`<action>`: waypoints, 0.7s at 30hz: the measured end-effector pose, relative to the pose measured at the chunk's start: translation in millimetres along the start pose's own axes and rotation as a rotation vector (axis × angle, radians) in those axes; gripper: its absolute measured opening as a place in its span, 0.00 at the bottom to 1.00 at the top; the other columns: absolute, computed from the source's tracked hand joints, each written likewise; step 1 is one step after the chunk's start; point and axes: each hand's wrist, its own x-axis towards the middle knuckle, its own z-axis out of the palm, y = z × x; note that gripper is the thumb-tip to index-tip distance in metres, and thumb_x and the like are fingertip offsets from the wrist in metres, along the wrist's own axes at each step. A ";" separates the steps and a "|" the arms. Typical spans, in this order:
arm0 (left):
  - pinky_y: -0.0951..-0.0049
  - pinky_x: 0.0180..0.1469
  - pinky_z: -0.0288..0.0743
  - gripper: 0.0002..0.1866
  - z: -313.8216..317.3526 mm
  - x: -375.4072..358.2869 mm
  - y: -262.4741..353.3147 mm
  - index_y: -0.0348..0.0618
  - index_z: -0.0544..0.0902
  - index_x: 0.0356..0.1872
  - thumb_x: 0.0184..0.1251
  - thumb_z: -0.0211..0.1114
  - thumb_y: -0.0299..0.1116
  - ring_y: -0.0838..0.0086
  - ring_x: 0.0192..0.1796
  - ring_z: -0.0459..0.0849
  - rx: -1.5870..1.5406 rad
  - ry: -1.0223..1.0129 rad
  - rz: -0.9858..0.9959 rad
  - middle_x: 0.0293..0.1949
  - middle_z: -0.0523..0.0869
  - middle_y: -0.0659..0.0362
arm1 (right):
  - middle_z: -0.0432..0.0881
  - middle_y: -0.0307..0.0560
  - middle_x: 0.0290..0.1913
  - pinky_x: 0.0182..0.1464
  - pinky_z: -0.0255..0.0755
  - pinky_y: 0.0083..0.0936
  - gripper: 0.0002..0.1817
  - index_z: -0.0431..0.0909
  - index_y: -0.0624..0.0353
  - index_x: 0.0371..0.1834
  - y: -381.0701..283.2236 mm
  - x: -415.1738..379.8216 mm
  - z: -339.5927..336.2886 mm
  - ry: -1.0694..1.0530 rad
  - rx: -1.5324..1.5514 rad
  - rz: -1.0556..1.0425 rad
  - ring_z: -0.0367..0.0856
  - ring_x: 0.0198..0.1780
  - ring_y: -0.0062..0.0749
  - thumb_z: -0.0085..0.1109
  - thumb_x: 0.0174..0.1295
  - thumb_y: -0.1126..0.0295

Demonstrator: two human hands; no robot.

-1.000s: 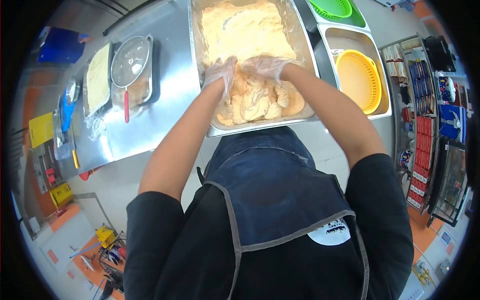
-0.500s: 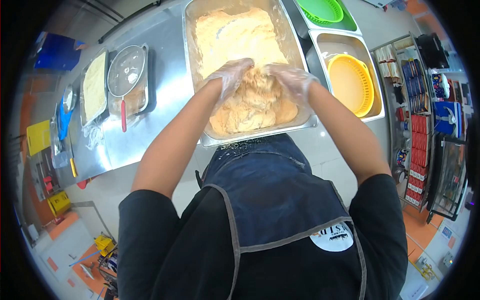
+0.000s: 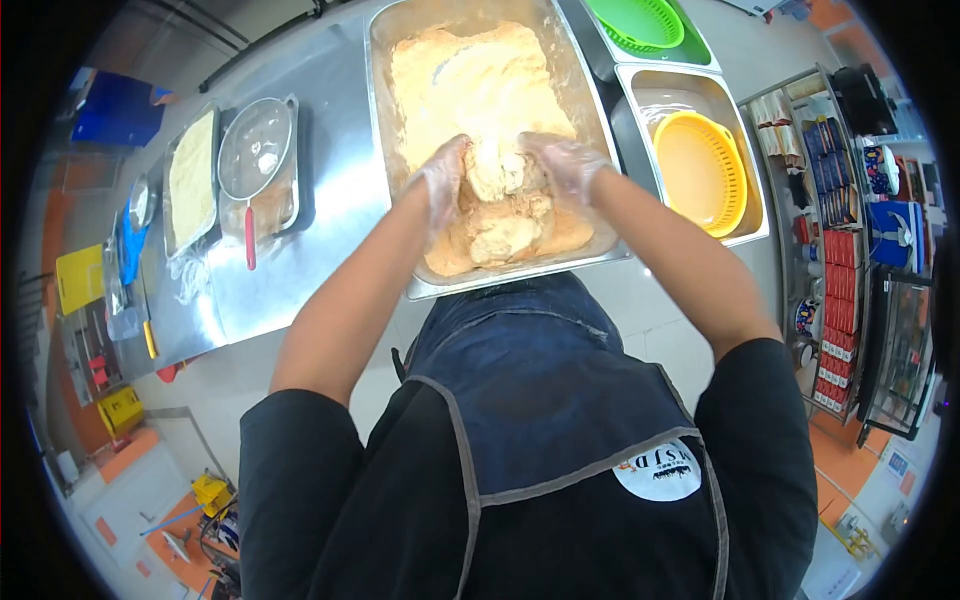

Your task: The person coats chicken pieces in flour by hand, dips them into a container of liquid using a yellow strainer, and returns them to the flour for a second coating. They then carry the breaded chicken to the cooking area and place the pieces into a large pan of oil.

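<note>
A deep metal tray (image 3: 609, 150) holds pale orange crumbs or powder (image 3: 480, 75), with lumpy, cream-coloured pieces (image 3: 505, 240) near its front end. Both hands wear clear plastic gloves and are inside the tray. My left hand (image 3: 443, 180) curls against the left side of a raised clump of pale pieces (image 3: 490, 172). On the clump's right side is my right hand (image 3: 568, 165), its fingers bent inward around it. The clump lies between the two hands, above the crumbs. Some fingertips are hidden in the pieces.
Left on the steel table (image 3: 335, 200) are a red-handled sieve (image 3: 255, 150) on a tray and a tray with a pale slab (image 3: 192, 180). To the right, metal containers hold a yellow basket (image 3: 735, 175) and a green basket (image 3: 640, 25). Shelving (image 3: 835, 240) stands farther right.
My hands have moved slightly apart and a little lower in the tray. The blurred crumbs between them now show as a clump of pale pieces.
</note>
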 end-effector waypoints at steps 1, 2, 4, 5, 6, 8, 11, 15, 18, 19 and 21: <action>0.56 0.66 0.68 0.31 -9.3 -4.8 2.8 0.43 0.75 0.64 0.76 0.41 0.56 0.64 0.63 0.78 0.100 0.031 -0.047 0.62 0.79 0.50 | 0.66 0.49 0.73 0.74 0.53 0.39 0.31 0.66 0.57 0.71 -14.3 -22.3 1.2 -0.037 -0.020 0.033 0.63 0.72 0.39 0.50 0.71 0.49; 0.56 0.66 0.69 0.31 -17.7 -8.8 8.0 0.41 0.74 0.64 0.75 0.43 0.56 0.62 0.63 0.77 0.202 0.059 -0.090 0.62 0.79 0.49 | 0.64 0.49 0.74 0.74 0.52 0.41 0.33 0.64 0.57 0.72 -15.3 -30.5 -1.0 -0.059 0.046 0.051 0.61 0.73 0.39 0.50 0.71 0.48; 0.57 0.66 0.69 0.31 -24.6 -10.6 6.5 0.40 0.71 0.66 0.75 0.46 0.55 0.59 0.67 0.72 0.327 0.133 -0.092 0.66 0.74 0.47 | 0.58 0.49 0.77 0.75 0.51 0.46 0.36 0.61 0.56 0.74 -16.3 -40.2 -8.3 -0.103 0.178 0.080 0.56 0.76 0.40 0.49 0.71 0.45; 0.57 0.68 0.67 0.31 -26.5 -11.5 -5.6 0.41 0.68 0.69 0.76 0.46 0.54 0.58 0.71 0.66 0.349 0.178 -0.054 0.69 0.70 0.47 | 0.49 0.50 0.81 0.74 0.53 0.52 0.39 0.54 0.54 0.78 3.7 -15.5 -18.3 0.060 -0.049 0.194 0.48 0.80 0.42 0.44 0.71 0.41; 0.58 0.69 0.66 0.32 -25.8 -15.5 -15.2 0.42 0.66 0.71 0.76 0.46 0.54 0.58 0.75 0.61 0.371 0.224 -0.015 0.72 0.67 0.47 | 0.47 0.51 0.81 0.73 0.53 0.53 0.40 0.52 0.54 0.78 12.2 -8.5 -12.7 0.095 -0.037 0.286 0.46 0.80 0.44 0.43 0.71 0.41; 0.53 0.73 0.58 0.35 12.2 -35.0 -3.3 0.47 0.60 0.75 0.74 0.45 0.56 0.59 0.79 0.53 0.012 0.238 -0.248 0.77 0.58 0.51 | 0.43 0.51 0.82 0.73 0.54 0.55 0.42 0.47 0.53 0.80 22.9 -5.6 13.0 0.168 -0.012 0.468 0.44 0.81 0.46 0.40 0.71 0.39; 0.49 0.69 0.63 0.34 13.1 -7.6 -15.7 0.46 0.66 0.72 0.73 0.45 0.58 0.59 0.74 0.62 -0.050 0.157 -0.234 0.73 0.66 0.52 | 0.47 0.52 0.81 0.75 0.48 0.53 0.42 0.49 0.53 0.79 39.3 21.7 30.8 0.025 0.276 0.240 0.44 0.80 0.51 0.40 0.70 0.38; 0.56 0.62 0.75 0.33 -3.8 -4.5 -3.2 0.42 0.70 0.68 0.73 0.48 0.57 0.59 0.64 0.78 0.104 0.129 -0.131 0.66 0.75 0.49 | 0.54 0.53 0.79 0.77 0.43 0.48 0.42 0.51 0.53 0.79 15.3 4.0 17.0 0.181 0.055 0.112 0.51 0.79 0.47 0.42 0.69 0.38; 0.58 0.61 0.78 0.34 -30.6 5.5 -6.1 0.39 0.70 0.67 0.73 0.51 0.58 0.60 0.59 0.82 -0.075 0.015 0.027 0.63 0.77 0.47 | 0.59 0.53 0.77 0.77 0.42 0.48 0.41 0.56 0.54 0.77 -14.4 -9.5 -7.3 -0.079 0.421 -0.002 0.55 0.78 0.42 0.43 0.69 0.38; 0.58 0.61 0.79 0.34 -32.5 3.3 -0.7 0.39 0.69 0.67 0.73 0.51 0.58 0.59 0.59 0.82 -0.104 0.004 0.065 0.63 0.77 0.46 | 0.60 0.54 0.77 0.76 0.44 0.48 0.41 0.58 0.54 0.76 -21.8 0.3 -10.1 0.027 0.197 -0.028 0.57 0.77 0.43 0.43 0.69 0.38; 0.57 0.66 0.73 0.39 -35.4 8.4 3.6 0.39 0.64 0.71 0.73 0.49 0.62 0.58 0.63 0.79 -0.102 -0.019 0.127 0.65 0.76 0.46 | 0.62 0.57 0.75 0.75 0.50 0.47 0.40 0.62 0.55 0.74 -36.5 25.9 -12.6 0.241 -0.246 -0.086 0.61 0.75 0.45 0.43 0.68 0.38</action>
